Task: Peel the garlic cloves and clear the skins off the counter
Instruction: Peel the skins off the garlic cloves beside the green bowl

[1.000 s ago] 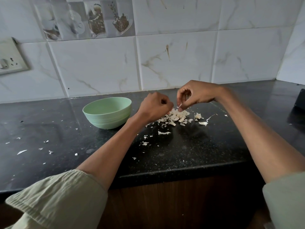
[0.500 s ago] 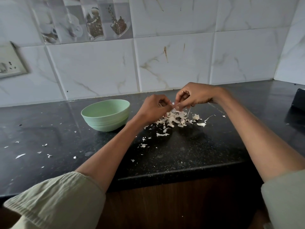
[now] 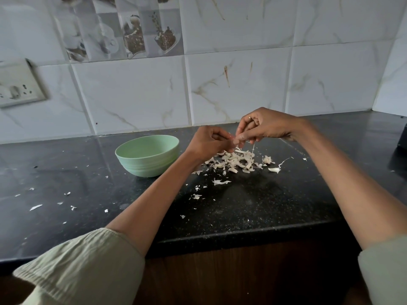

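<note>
My left hand (image 3: 208, 142) and my right hand (image 3: 262, 126) meet fingertip to fingertip above a pile of white garlic skins (image 3: 236, 161) on the black counter (image 3: 264, 201). Both hands have curled fingers pinching a small garlic clove (image 3: 236, 140) between them; most of it is hidden by the fingers. A thin strip of skin (image 3: 253, 148) hangs down from my right hand toward the pile. A pale green bowl (image 3: 147, 155) stands to the left of my left hand; its inside is not visible from here.
Small skin flakes (image 3: 35, 207) lie scattered over the left counter and in front of the pile. A tiled wall (image 3: 231, 84) runs behind, with a socket plate (image 3: 19, 84) at left. A dark object (image 3: 403, 137) sits at the right edge. The counter's front edge (image 3: 242, 234) is near.
My hands came together from slightly apart and now both pinch the clove. The camera tilted, so the scene shifted down in view. A strip of skin now dangles from my right hand.
</note>
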`<state>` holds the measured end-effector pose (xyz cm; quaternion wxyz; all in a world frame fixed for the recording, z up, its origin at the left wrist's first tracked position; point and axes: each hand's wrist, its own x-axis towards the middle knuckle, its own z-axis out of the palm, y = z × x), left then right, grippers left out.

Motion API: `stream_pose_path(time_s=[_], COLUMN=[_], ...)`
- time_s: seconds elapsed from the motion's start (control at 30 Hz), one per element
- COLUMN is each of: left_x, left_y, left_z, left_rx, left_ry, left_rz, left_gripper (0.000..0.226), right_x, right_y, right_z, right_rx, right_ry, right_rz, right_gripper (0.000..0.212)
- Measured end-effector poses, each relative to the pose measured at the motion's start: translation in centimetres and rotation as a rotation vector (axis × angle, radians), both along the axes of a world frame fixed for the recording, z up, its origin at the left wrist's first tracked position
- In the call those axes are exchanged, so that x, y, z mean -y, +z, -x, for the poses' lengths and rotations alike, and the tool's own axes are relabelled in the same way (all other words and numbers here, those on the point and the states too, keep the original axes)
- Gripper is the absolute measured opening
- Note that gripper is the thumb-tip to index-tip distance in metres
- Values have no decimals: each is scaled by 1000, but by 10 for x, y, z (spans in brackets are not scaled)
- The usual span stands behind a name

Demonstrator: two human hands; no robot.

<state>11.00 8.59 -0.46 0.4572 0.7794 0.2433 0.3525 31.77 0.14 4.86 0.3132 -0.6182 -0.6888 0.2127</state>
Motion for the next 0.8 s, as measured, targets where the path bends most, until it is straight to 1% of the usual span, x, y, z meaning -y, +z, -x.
stream_pose_path(time_s=[0.13,0.27,0.37,0.43,0.57,0.63,0.7,0.8], left_x=[-2,-8,-11,-10,-5,-6,-5,-3], left_y=[1,1,2,2,1,0,-1,-1], left_z=[-2,-3,0,-1,-4,-3,-3,-4], left_rx=[25,79,116,116,130,144,148,162], left_ry=[29,132,182,171,144,149,159,151], left_rz=[-10,2,1,-8,-54,-84,-110,-128], left_gripper=[25,17,14,15,15,14,15,17], right_x=[0,-3,-4,-3,-4,-6,-8,-10], right_y=[0,0,-1,-2,-2,-4,-7,-10], right_z=[1,-2,-4,-3,1,7,12,10], right_rx=[-28,-73,9,27,-129,-180,-215,-268], right_ry=[-2,-59,-85,-58,-63,-69,-21,6], right_rz=[-22,-16,69,106,62,88,89,26], right_gripper=[21,20,24,22,41,48,45,40])
